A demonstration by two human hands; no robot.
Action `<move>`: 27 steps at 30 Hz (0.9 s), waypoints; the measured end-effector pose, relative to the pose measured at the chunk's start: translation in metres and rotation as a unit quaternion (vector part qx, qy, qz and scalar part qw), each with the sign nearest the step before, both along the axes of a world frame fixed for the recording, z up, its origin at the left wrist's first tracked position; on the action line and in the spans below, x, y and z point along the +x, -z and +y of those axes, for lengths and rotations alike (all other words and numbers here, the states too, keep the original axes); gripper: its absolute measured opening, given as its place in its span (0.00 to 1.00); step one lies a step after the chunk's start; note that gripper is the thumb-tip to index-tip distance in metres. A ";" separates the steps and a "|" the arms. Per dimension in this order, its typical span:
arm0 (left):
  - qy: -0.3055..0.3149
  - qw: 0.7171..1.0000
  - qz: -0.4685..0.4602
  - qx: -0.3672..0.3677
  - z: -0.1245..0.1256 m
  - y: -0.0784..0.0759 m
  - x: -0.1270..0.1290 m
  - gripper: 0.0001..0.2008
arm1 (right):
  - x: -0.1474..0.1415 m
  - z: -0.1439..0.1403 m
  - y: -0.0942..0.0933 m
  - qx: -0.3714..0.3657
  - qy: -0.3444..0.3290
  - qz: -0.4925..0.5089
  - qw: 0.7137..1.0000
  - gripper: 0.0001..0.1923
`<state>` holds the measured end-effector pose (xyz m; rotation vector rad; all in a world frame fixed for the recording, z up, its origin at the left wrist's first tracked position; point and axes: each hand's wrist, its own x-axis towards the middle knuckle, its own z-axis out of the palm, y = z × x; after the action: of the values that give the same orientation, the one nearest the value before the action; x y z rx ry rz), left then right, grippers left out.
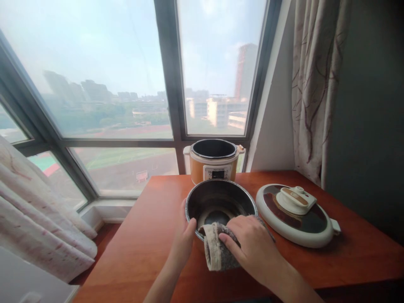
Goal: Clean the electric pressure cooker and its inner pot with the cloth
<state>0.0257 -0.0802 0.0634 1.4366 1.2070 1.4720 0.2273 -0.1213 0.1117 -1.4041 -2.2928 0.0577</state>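
Observation:
A dark round inner pot (221, 195) is tilted toward me above the front of the wooden table. My left hand (184, 231) grips its left rim, thumb over the edge and fingers behind the outer wall. My right hand (251, 242) is closed on a grey-and-beige cloth (217, 246), which is folded over the pot's near rim and hangs down outside. Right behind the pot stands the orange-and-white electric cooker (197, 166), lidless, with a control panel on its front.
The cooker's round lid (296, 227), white-rimmed with a dark top and a white handle, lies on the table (135, 252) at the right. Large windows (126, 84) rise behind. Curtains (315, 84) hang on both sides.

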 end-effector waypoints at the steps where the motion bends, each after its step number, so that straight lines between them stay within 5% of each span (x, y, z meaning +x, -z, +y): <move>1: -0.002 1.000 -0.002 0.002 -0.001 -0.001 0.002 0.30 | -0.004 -0.001 -0.001 0.001 0.001 -0.010 1.000 0.17; 11: 0.003 1.000 0.021 -0.004 0.006 -0.005 -0.004 0.30 | -0.017 -0.009 -0.017 -0.062 -0.110 -0.094 0.988 0.18; 19: 0.078 0.990 0.117 0.005 0.018 -0.008 -0.029 0.31 | 0.015 0.006 -0.013 -0.092 -0.148 -0.130 0.976 0.20; 27: 0.166 0.981 0.101 0.007 0.034 -0.010 -0.038 0.32 | 0.045 0.011 -0.018 -0.101 -0.165 -0.146 0.970 0.14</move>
<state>-0.0123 -0.0458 0.0731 1.7356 1.0131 1.1305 0.2720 -0.1101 0.1297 -1.1715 -2.8187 0.2042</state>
